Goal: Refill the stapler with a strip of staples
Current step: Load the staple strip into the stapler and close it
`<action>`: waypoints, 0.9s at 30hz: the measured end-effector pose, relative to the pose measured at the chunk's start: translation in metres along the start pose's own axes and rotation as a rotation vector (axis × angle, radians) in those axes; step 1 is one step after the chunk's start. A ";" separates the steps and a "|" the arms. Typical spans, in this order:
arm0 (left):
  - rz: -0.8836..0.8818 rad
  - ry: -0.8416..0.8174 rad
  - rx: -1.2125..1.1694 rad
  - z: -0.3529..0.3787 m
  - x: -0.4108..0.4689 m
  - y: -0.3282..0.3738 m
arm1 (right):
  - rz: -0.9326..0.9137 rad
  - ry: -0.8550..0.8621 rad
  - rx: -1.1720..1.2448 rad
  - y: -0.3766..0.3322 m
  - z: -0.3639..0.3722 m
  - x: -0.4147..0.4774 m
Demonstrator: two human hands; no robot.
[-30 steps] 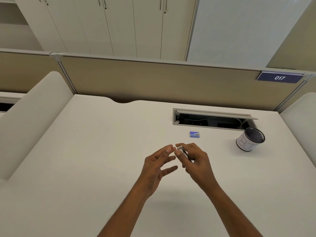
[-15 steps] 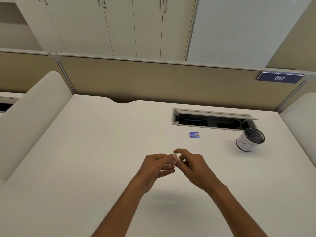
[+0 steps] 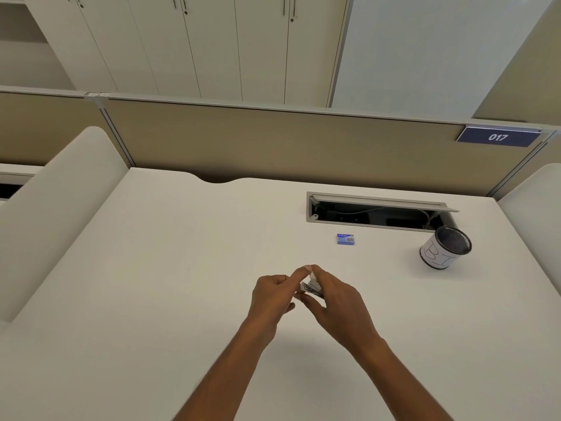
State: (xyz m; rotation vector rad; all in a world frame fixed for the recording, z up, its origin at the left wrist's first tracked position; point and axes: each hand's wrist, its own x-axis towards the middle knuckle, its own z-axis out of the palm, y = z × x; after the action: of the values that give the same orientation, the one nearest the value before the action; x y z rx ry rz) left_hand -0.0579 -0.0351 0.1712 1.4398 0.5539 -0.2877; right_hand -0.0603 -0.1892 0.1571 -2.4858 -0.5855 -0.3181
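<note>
The stapler is in my two hands, up off the desk, near the middle of it. It is small and looks popped open, with dark metal showing. My right hand holds it with the fingers curled round its far side. My left hand pinches the near end. My left pointer finger lies across the top, and its tip touches a right fingertip there. My hands hide most of the stapler.

The desk is white and smooth. A tan wall stands along its back edge. On the right, the wall has a blue sign that says 017. Behind the wall are tall pale cupboards.

A second ago my left fingers were spread wide and only my right hand held the small thing. Now my left fingers are tucked in and both hands are on it. My hands have also come a bit lower and closer to me. The other things have not moved.

A little blue box lies flat on the desk past my hands. Behind it is an open slot with wires inside. A cup stands just beside the right end of the slot. Nothing lies between my hands and the box.
</note>
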 end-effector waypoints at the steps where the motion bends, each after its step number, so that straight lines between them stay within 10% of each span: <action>1: 0.003 -0.001 -0.007 -0.001 0.001 0.000 | 0.008 -0.004 -0.004 0.002 0.000 0.001; 14: 0.045 -0.318 -0.203 -0.015 -0.005 0.003 | 0.151 -0.015 0.425 0.011 -0.002 0.005; 27: -0.014 -0.399 -0.360 -0.011 -0.015 0.001 | 0.070 0.079 0.242 0.001 -0.010 0.007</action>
State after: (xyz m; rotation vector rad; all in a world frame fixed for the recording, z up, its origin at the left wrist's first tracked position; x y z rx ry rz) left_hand -0.0719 -0.0264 0.1797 0.9953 0.2710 -0.4504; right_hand -0.0542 -0.1934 0.1668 -2.2444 -0.4739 -0.2985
